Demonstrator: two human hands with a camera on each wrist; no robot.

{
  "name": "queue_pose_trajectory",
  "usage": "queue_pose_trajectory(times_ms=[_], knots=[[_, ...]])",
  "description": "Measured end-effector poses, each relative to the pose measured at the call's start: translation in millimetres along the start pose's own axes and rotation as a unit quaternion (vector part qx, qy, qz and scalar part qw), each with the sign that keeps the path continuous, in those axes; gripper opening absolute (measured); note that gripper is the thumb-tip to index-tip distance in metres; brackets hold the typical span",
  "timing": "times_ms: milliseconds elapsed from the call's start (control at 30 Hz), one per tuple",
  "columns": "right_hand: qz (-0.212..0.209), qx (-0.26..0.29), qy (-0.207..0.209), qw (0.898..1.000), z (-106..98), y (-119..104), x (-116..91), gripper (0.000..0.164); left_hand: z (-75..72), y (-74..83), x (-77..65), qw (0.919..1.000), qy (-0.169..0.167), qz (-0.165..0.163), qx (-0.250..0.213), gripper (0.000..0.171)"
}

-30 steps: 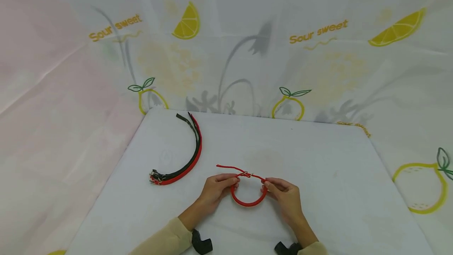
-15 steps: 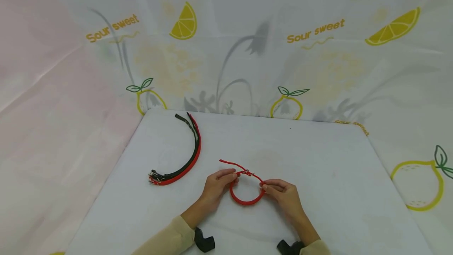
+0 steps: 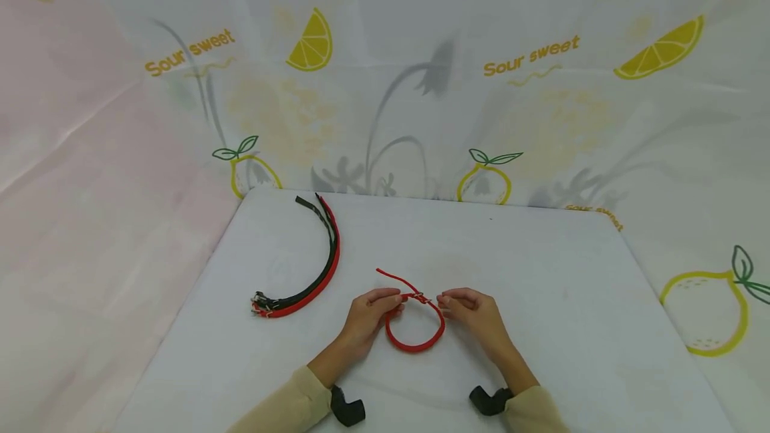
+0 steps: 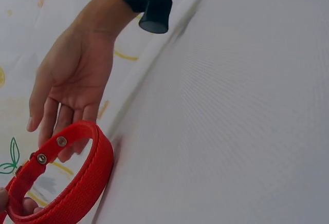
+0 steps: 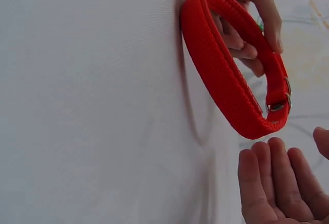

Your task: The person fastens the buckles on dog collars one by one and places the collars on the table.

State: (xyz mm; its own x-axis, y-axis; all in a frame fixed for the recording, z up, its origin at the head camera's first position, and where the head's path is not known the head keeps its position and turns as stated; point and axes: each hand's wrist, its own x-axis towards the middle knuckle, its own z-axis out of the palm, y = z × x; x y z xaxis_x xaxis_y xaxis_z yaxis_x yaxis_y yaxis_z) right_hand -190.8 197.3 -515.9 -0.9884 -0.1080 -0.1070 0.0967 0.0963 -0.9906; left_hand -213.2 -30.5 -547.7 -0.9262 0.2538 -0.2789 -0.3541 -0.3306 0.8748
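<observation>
The left hand pinches the looped red collar at its ten o'clock, four o'clock from the strap bundle; the right hand (fingers extended, holding nothing) sits near two o'clock. One-sided support could let the red collar twist.

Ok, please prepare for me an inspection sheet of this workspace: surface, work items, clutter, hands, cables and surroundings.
Surface: white table, with a tiny dark speck near the far edge.
Work items: red strap bent into a loop, metal fittings on it, thin end sticking out.
Clutter: bundle of red and dark straps, on the left side.
Hands: left hand pinches the loop; right hand beside it, not gripping.
Cables: nothing seen.
Surroundings: pale cloth with lemon prints.
</observation>
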Motion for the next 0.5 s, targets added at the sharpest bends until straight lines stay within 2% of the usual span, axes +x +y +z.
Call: queue_pose_trajectory(times_ms=[100, 233, 500], knots=[[-0.011, 0.014, -0.009, 1.000, 6.0, -4.4, 9.8, 0.029, -0.5, -0.9, 0.4, 0.9998, -0.010, 0.005, 0.014, 0.049], [-0.004, 0.025, -0.026, 0.999, 16.2, -6.8, 23.2, 0.029, -1.1, -1.3, 0.5, 0.9991, -0.024, 0.008, 0.034, 0.047], [0.010, -0.014, -0.023, 1.000, 36.2, -13.8, 37.5, 0.032, -0.6, -0.5, 0.2, 0.9975, -0.049, -0.001, 0.051, 0.039]])
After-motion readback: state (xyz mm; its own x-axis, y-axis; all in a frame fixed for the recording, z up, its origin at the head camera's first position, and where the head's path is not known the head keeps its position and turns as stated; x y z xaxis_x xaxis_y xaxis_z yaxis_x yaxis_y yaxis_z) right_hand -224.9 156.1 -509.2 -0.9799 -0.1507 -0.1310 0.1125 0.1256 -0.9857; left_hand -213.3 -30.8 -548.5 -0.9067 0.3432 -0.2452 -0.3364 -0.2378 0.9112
